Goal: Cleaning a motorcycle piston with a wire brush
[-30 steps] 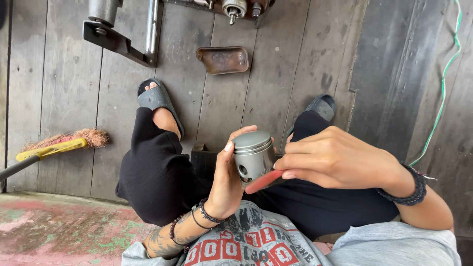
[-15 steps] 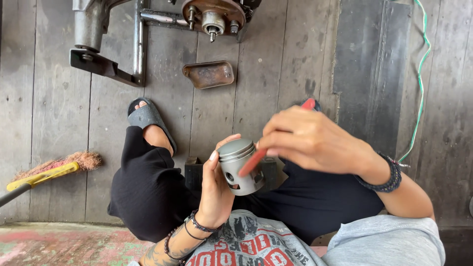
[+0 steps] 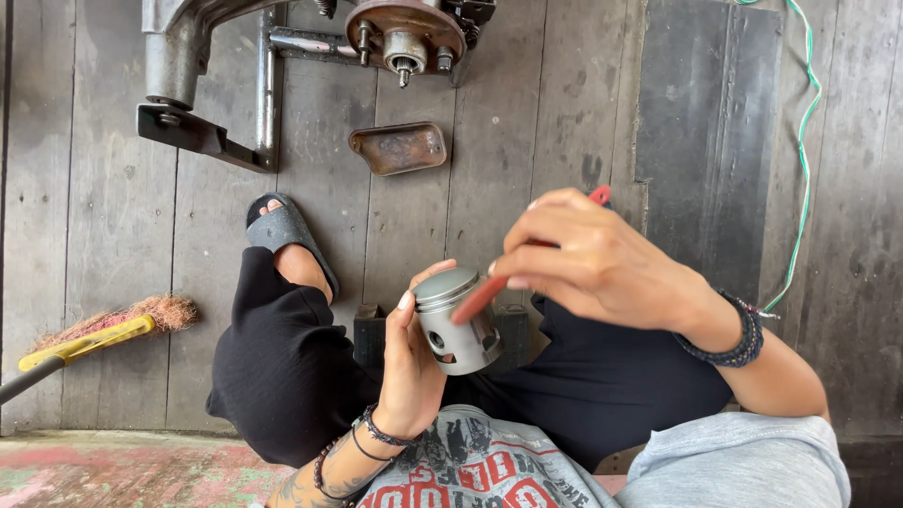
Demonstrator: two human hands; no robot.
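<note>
My left hand (image 3: pixel 414 367) grips a grey metal piston (image 3: pixel 455 324) upright over my lap, thumb against its top rim. A round pin hole shows in the piston's side. My right hand (image 3: pixel 602 268) holds a thin red tool (image 3: pixel 478 299) like a pen, its lower end lying against the piston's side just below the crown. The tool's other red end sticks out above my knuckles. Beaded bracelets circle both wrists.
I sit on a dark wooden plank floor with black trousers and grey sandals (image 3: pixel 282 230). A rusty metal tray (image 3: pixel 399 148) lies ahead, below a machine frame with a hub (image 3: pixel 404 33). A yellow-handled brush (image 3: pixel 94 334) lies left, a green-white cable (image 3: pixel 800 141) right.
The view has tilted upward, showing more of the machine. My right hand rose and turned the red tool from under the piston to across its side. The piston stays in my left hand.
</note>
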